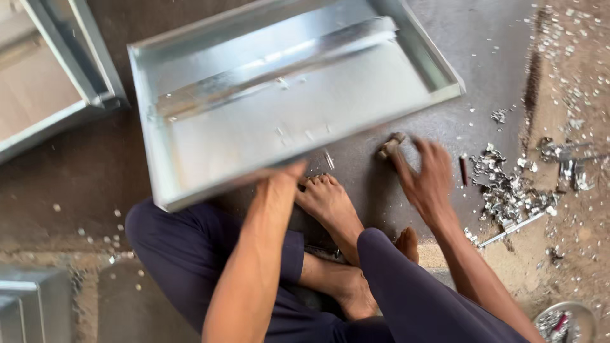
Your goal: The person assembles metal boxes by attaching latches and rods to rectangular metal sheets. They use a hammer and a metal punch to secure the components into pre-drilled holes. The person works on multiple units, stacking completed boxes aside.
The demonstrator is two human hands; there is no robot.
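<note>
A shallow galvanized sheet-metal tray [190, 95] with folded rims is tilted up off a dark floor mat. Inside it runs a raised metal strip. My left hand [279, 178] grips the tray's near rim from below, fingers mostly hidden under the edge. My right hand [429, 174] is blurred, closed around the handle of a small hammer [389, 146] whose head rests just off the tray's near right corner. I sit cross-legged in dark trousers, my bare foot [327, 200] lying between both hands.
Metal scraps and clippings [508, 190] lie heaped at the right, with a dark chisel-like tool [464, 170] and a thin rod [511, 230] beside them. Another metal tray [57, 82] sits at the far left, a metal box [28, 305] at bottom left, a bowl [562, 321] at bottom right.
</note>
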